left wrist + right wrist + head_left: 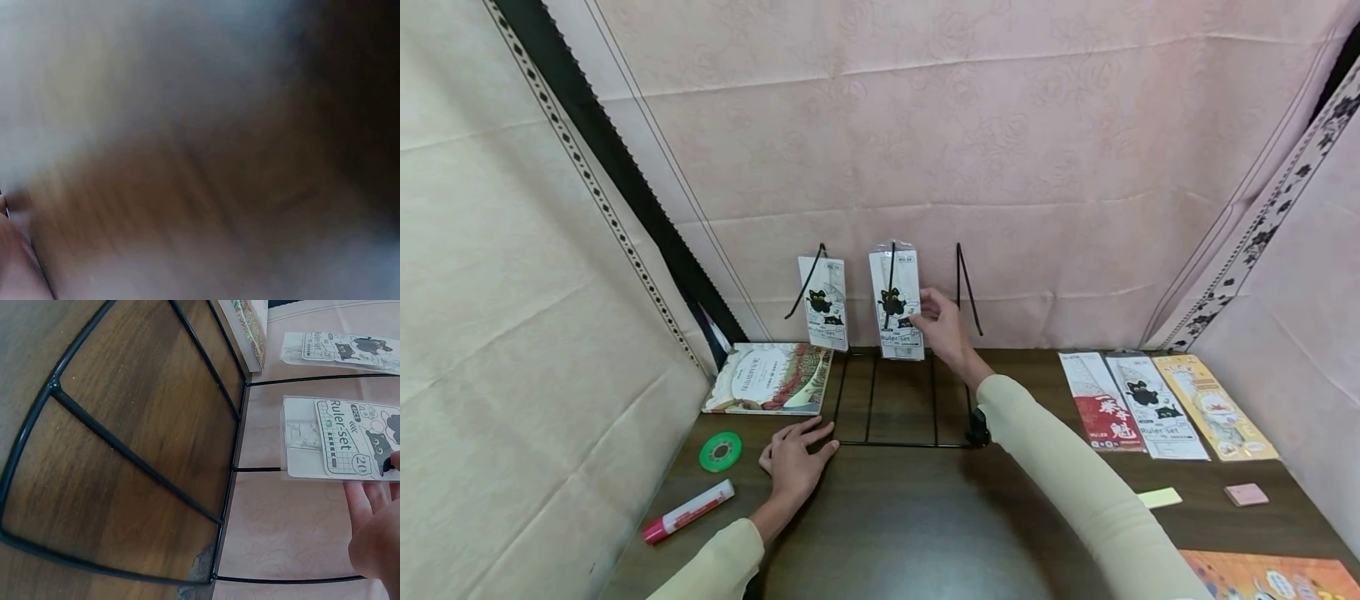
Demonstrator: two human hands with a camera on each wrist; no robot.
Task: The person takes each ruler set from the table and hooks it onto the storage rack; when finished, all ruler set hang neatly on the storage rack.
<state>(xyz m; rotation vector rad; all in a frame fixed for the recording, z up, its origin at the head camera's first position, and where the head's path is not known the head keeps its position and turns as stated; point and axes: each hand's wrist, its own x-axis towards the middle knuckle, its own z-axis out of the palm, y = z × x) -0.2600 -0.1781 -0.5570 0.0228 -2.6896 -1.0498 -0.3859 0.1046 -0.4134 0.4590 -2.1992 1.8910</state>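
A black wire rack (934,408) stands on the table with hooks rising at its back. On its middle hook hangs a ruler set packet (897,333) with a black cat print. My right hand (946,333) pinches that packet's right edge, fingers behind and thumb in front; the same packet (303,434) shows large in the right wrist view. Another ruler set (827,304) hangs from the left hook. My left hand (797,462) rests with loosely bent fingers by the rack's front left corner, fingertips near the booklet (767,379). The left wrist view is mostly blurred.
The right hook (964,283) carries no packet. At left lie a green tape roll (720,452) and a red-and-white glue stick (688,512). To the right are red, white and yellow packets (1213,408), a pink eraser (1247,494), a pale green strip (1160,498) and an orange sheet (1273,577).
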